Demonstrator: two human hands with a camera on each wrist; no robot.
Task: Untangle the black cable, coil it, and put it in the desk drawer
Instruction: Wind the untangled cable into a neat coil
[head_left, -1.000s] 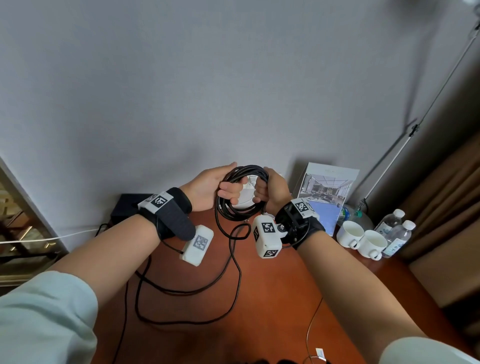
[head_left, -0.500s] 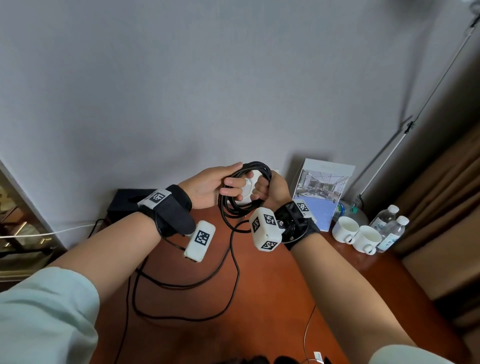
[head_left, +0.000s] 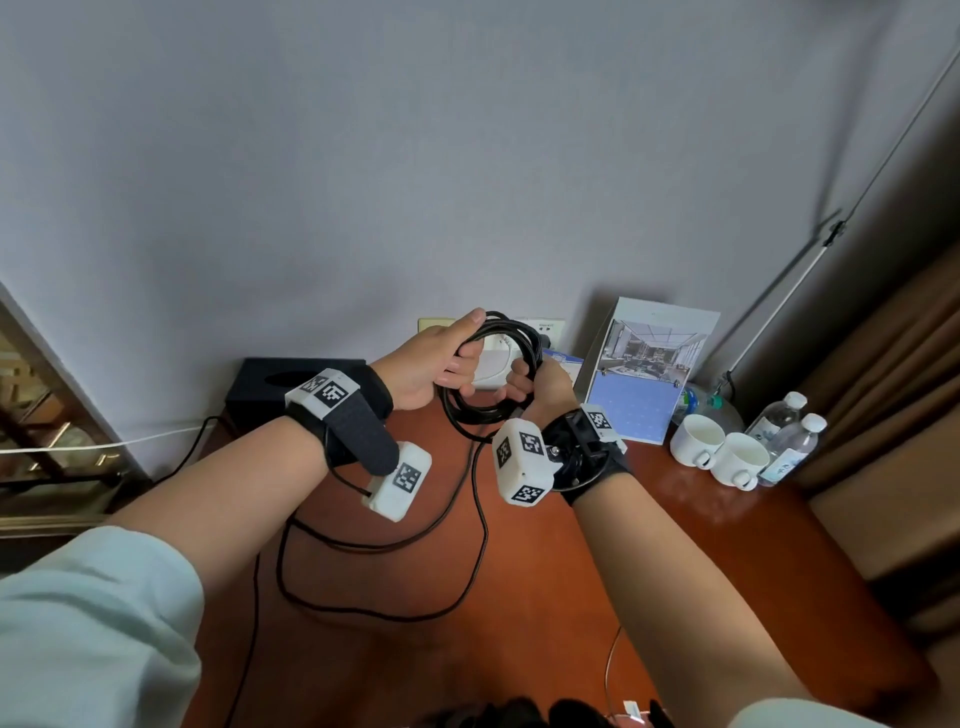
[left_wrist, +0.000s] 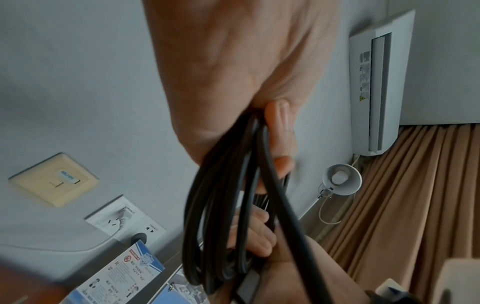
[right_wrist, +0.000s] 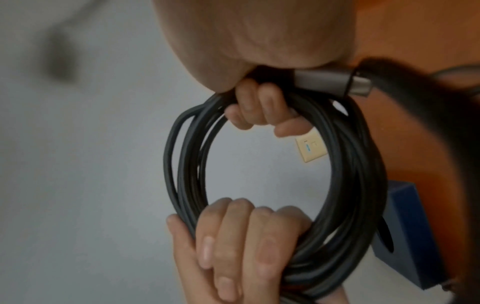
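Observation:
The black cable (head_left: 470, 410) is wound into a round coil held up over the back of the desk. My left hand (head_left: 436, 364) grips the coil's upper left side, fingers curled through the loop. My right hand (head_left: 540, 387) grips the opposite side. In the right wrist view the right fingers (right_wrist: 257, 109) wrap the strands (right_wrist: 182, 164) beside a grey metal plug (right_wrist: 332, 82), and the left hand (right_wrist: 233, 246) clasps the far side. The left wrist view shows the strands (left_wrist: 221, 216) hanging from the left fingers (left_wrist: 280, 133). A loose tail (head_left: 480, 525) trails onto the red-brown desk (head_left: 675, 519). No drawer is visible.
A black box (head_left: 291, 384) stands at the back left. Wall sockets (head_left: 540, 327) sit behind the coil. A brochure stand (head_left: 649, 364), two white cups (head_left: 696, 439) and water bottles (head_left: 789, 441) fill the back right. A thin white wire (head_left: 613, 670) lies near the front edge.
Both hands keep hold of the coil and have drifted slightly toward the wall. The left hand's grip has shifted higher on the loop. The loose tail on the desk lies much as before.

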